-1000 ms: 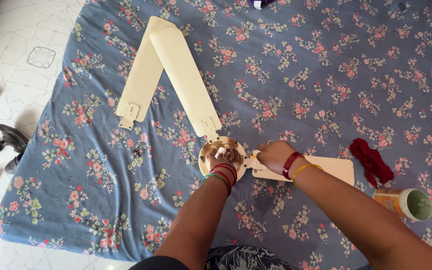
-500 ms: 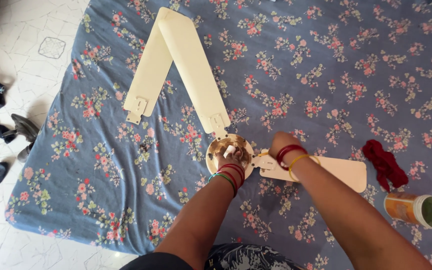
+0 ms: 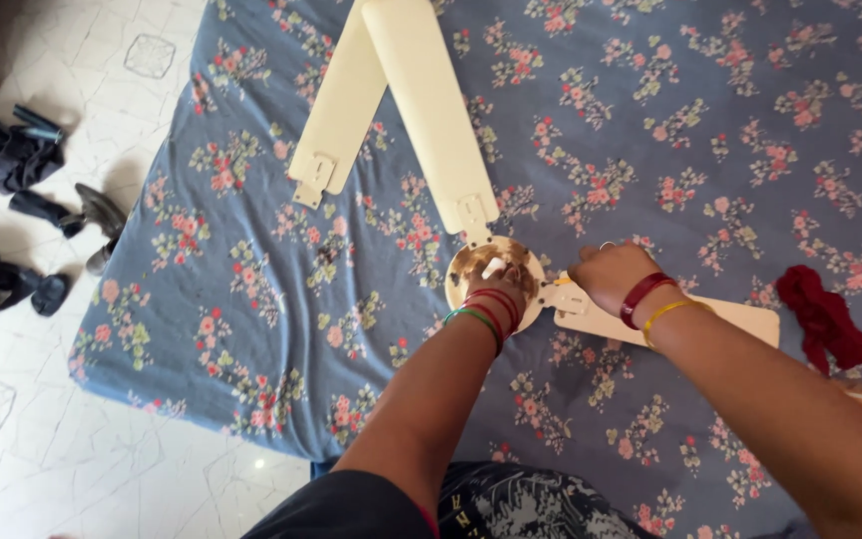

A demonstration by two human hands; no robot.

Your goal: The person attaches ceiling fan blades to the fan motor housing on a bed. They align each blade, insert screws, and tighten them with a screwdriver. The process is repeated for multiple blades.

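Left grip [image 3: 499, 282], arm stretched straight forward with bangles at the wrist, has its fingers curled down and pressing on the round metal fan hub [image 3: 491, 269], which lies on the flowered blue bedsheet [image 3: 251, 279]. Right grip [image 3: 611, 275] reaches in from the right, forearm slanting across the sheet, fingers bunched together on the bracket end of a cream fan blade [image 3: 710, 321] beside the hub. Two more blades [image 3: 431, 110] stretch away from the hub; a red cloth [image 3: 825, 319] lies near.

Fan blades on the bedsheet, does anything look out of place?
Yes: one cream fan blade lies loose left of the round hub, unattached, while another blade meets it and a third lies under the right hand.
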